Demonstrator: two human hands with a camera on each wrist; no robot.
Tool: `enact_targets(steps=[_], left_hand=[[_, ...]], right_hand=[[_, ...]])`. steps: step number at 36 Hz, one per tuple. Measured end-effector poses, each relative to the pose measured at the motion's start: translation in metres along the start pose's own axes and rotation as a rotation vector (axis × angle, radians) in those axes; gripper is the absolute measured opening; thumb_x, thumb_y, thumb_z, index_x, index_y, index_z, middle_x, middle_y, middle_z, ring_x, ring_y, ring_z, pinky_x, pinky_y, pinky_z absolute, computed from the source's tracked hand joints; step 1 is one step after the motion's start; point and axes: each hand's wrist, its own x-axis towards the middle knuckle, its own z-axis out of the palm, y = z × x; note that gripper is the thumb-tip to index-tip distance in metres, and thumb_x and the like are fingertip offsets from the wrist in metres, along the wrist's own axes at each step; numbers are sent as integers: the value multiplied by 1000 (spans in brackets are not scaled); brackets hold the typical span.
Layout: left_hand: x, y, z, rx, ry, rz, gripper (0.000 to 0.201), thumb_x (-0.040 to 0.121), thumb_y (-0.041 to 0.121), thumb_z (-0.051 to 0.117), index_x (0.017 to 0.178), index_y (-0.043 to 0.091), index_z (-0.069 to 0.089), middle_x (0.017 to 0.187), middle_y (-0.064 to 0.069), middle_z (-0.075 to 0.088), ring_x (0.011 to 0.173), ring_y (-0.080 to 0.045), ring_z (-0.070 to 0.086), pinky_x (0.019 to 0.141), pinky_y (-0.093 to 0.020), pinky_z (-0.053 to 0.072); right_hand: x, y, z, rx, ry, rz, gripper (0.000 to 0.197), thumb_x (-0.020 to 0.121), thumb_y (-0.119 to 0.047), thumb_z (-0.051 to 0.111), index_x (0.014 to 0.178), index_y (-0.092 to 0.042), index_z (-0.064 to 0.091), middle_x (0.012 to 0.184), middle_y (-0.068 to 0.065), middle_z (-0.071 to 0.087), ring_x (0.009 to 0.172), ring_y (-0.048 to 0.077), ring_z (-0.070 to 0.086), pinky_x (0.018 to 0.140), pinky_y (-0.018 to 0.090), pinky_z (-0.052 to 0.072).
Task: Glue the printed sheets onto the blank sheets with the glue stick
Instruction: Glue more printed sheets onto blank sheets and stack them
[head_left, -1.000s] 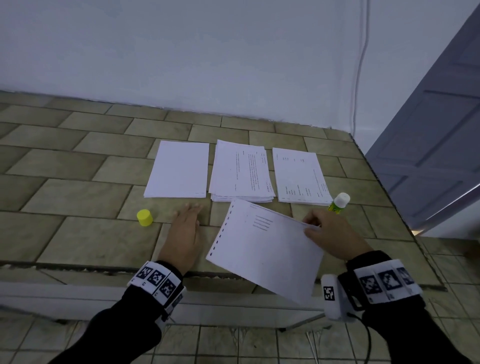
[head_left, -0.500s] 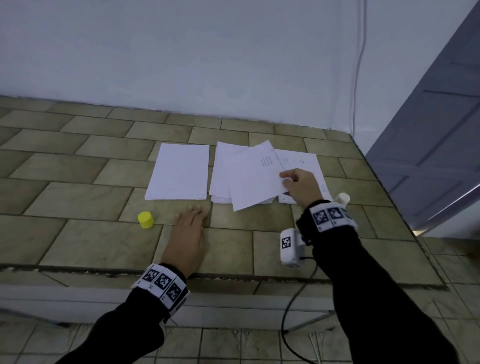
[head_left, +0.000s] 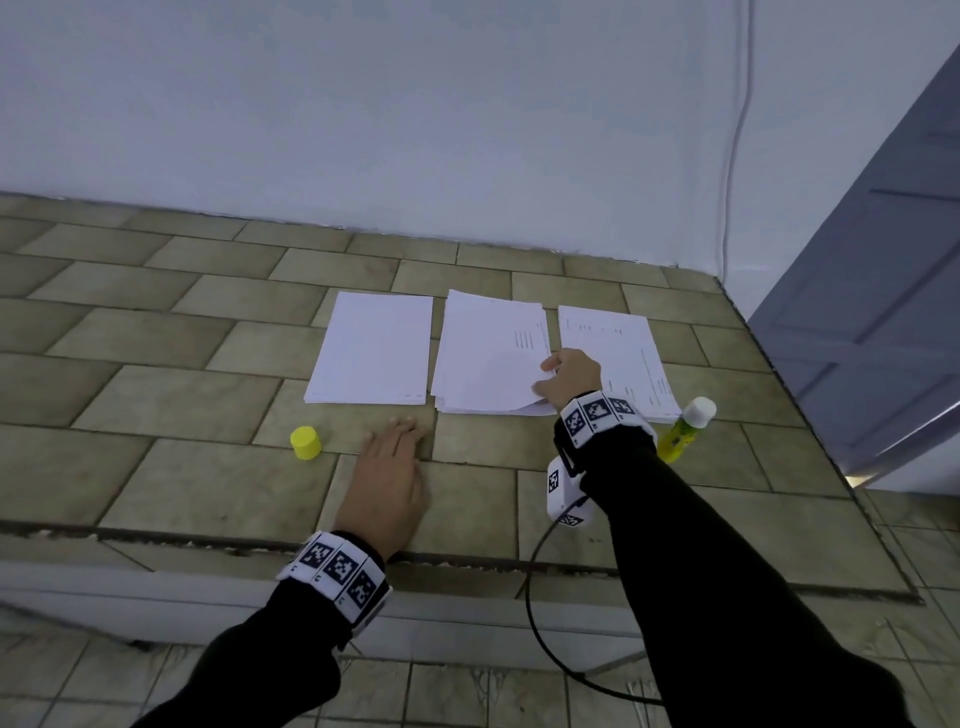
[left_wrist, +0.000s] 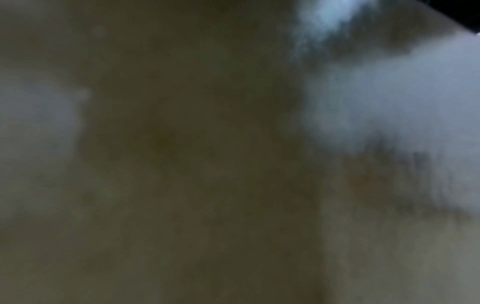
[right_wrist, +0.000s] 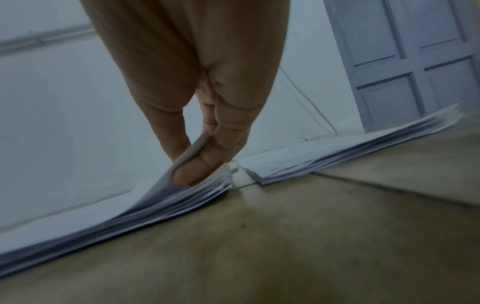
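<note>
Three paper stacks lie side by side on the tiled counter: a blank stack (head_left: 374, 356) on the left, a middle stack (head_left: 488, 358) and a printed stack (head_left: 618, 358) on the right. My right hand (head_left: 563, 376) pinches the near right corner of the top sheet (right_wrist: 166, 185) of the middle stack between thumb and fingers. My left hand (head_left: 387, 473) rests flat on the tiles in front of the stacks. The uncapped glue stick (head_left: 685, 428) stands right of my right wrist. Its yellow cap (head_left: 305, 442) sits left of my left hand. The left wrist view is a blur.
The counter's front edge (head_left: 467, 558) runs just behind my left wrist. A white wall backs the counter, and a grey door (head_left: 883, 312) stands at the right. A black cable (head_left: 540, 623) hangs from my right wrist unit.
My right hand has carried the printed sheet from the counter's front up onto the middle stack and laid it there. The left hand has stayed flat on the tiles.
</note>
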Motion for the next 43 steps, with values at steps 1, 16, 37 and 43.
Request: enact_targets(steps=[1,16,37,43], left_hand=[[0,1,-1,-3,1,-4,60,83,24,21,124,1,59,132,-19,57,130,-36,49,112,-54,29],[9,8,-26,1,-170,-52,45,100,21,35,141,5,43,153,-12,36,145,-24,27,117,-32,14],[111,-1,-75,482,-240,-406,64,94,58,47,133,8,45,136,-14,49,127,-32,44,103,-45,38],[117,-17,-59,521,-259,-384,58,91,60,53,120,9,52,121,-14,57,111,-34,55,96,-43,45]], right_hand=[[0,-2,1,-29,-6,-3,33,86,-9,67,117,-3,59,125,13,58,117,26,55,82,22,40],[-42,-8,-13,-205,178,-330,29,93,-25,57,119,-12,56,125,10,47,117,26,44,94,36,43],[-87,86,-77,429,555,16,90,74,-23,83,143,-1,29,146,13,35,134,25,36,104,27,30],[-82,104,-65,435,389,147,64,81,-24,77,129,-1,43,123,17,56,104,25,54,82,34,42]])
